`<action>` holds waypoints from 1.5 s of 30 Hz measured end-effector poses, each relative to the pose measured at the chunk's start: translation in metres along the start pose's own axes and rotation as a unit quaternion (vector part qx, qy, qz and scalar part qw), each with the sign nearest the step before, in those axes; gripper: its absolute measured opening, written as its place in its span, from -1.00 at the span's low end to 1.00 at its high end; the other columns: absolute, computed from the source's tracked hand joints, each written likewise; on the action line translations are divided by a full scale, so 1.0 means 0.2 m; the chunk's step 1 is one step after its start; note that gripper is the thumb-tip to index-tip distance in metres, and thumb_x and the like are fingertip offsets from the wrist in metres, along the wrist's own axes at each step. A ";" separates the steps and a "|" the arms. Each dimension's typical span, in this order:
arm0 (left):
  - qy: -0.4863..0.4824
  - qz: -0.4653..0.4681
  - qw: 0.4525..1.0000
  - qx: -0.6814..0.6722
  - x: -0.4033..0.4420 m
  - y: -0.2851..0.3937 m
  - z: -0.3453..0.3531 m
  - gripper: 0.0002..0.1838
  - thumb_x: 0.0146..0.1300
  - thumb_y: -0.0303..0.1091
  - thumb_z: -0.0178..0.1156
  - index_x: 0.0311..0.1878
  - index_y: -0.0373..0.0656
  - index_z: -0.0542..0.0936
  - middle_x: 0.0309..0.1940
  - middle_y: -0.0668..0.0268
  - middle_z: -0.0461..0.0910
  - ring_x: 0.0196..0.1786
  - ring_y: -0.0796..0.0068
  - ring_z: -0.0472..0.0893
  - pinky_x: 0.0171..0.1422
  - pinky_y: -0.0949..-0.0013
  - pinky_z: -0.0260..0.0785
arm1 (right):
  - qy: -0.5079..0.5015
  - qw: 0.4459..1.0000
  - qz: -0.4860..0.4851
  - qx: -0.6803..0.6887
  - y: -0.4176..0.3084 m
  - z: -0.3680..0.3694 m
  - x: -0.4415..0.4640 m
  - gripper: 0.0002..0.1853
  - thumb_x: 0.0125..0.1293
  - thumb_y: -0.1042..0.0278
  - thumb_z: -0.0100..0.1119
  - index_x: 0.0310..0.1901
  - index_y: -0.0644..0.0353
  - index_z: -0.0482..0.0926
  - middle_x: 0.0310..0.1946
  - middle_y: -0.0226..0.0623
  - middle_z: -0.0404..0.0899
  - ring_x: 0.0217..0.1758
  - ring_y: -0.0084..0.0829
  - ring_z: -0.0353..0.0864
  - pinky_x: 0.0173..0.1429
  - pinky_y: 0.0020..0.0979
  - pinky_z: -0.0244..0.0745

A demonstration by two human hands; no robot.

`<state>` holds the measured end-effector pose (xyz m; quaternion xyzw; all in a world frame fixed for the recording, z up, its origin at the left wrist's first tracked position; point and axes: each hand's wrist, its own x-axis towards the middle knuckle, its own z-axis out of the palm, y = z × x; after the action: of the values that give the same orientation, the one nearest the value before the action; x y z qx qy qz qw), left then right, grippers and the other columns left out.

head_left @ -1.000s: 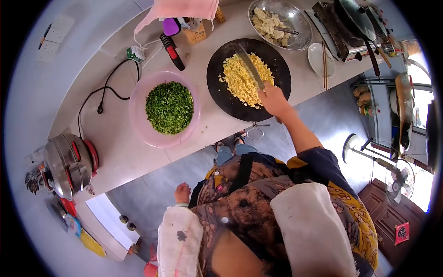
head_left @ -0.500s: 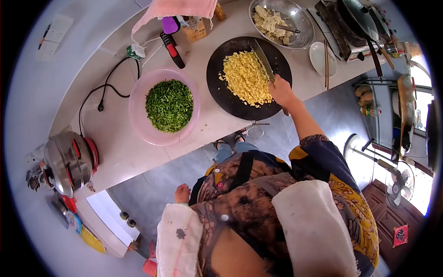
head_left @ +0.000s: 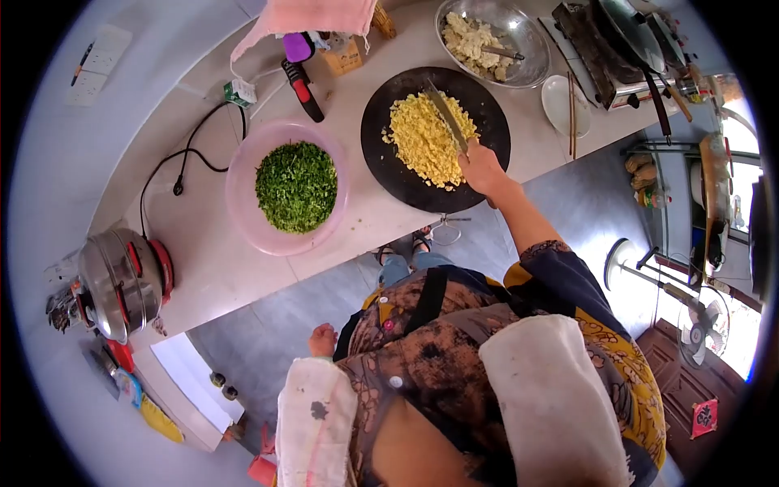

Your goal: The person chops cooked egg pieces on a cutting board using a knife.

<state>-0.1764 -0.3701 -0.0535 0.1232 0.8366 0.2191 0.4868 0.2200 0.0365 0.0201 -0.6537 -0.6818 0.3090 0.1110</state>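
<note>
My right hand (head_left: 485, 169) is wrapped round the handle of a kitchen knife (head_left: 446, 114). The blade lies across a heap of chopped yellow egg (head_left: 418, 142) on a round black chopping board (head_left: 381, 174). My left hand (head_left: 323, 340) hangs low beside my body, away from the counter, its fingers curled with nothing visible in them. Left of the board stands a pink bowl (head_left: 237, 199) holding chopped greens (head_left: 297, 187).
Behind the board is a metal bowl (head_left: 535, 61) of pale dough-like food with a utensil in it. A white dish (head_left: 557, 105) and chopsticks (head_left: 574, 118) lie to its right, near a stove with a pan (head_left: 637, 36). A metal electric cooker (head_left: 122, 284) stands far left.
My right hand and the knife have shifted left, so the blade now crosses the middle of the egg heap rather than its right edge. My left hand has stayed put.
</note>
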 end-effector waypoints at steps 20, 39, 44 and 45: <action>0.005 0.026 1.000 -0.013 -0.01 0.03 0.05 -0.73 0.21 -0.31 0.19 -0.09 -0.27 0.54 -0.41 0.31 0.59 -0.39 0.50 0.61 -0.36 0.49 0.44 | 0.005 1.000 -0.002 0.013 -0.02 -0.11 -0.04 -0.64 0.29 0.19 -0.01 -0.12 0.40 0.36 -0.28 0.27 0.51 -0.11 0.19 0.50 -0.06 -0.01 0.38; -0.012 0.058 0.996 -0.068 -0.01 0.08 0.16 -0.76 0.20 -0.39 0.19 -0.09 -0.29 0.55 -0.39 0.28 0.60 -0.43 0.50 0.60 -0.39 0.49 0.45 | 0.019 0.998 -0.035 0.058 -0.02 -0.18 -0.25 -0.65 0.27 0.20 0.05 -0.15 0.36 0.30 -0.44 0.19 0.54 -0.27 0.13 0.56 -0.18 -0.02 0.43; -0.033 0.073 0.990 -0.117 0.13 0.14 0.12 -0.72 0.23 -0.37 0.18 -0.03 -0.30 0.52 -0.34 0.28 0.60 -0.35 0.50 0.60 -0.30 0.49 0.45 | 0.054 0.992 0.007 0.118 -0.03 -0.12 -0.26 -0.64 0.24 0.22 0.12 -0.09 0.30 0.30 -0.39 0.07 0.58 -0.26 0.05 0.59 -0.15 -0.08 0.45; -0.036 0.076 0.991 -0.104 0.12 0.23 0.11 -0.71 0.24 -0.36 0.18 -0.02 -0.30 0.52 -0.33 0.28 0.59 -0.33 0.50 0.60 -0.28 0.49 0.44 | 0.057 0.991 0.028 0.117 -0.03 -0.11 -0.27 -0.63 0.23 0.22 0.12 -0.08 0.28 0.30 -0.38 0.05 0.59 -0.26 0.04 0.60 -0.15 -0.10 0.46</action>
<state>-0.1701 -0.3152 -0.0593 0.1428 0.7795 0.3366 0.5086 0.2333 -0.0081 0.0552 -0.6716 -0.6150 0.3520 0.2164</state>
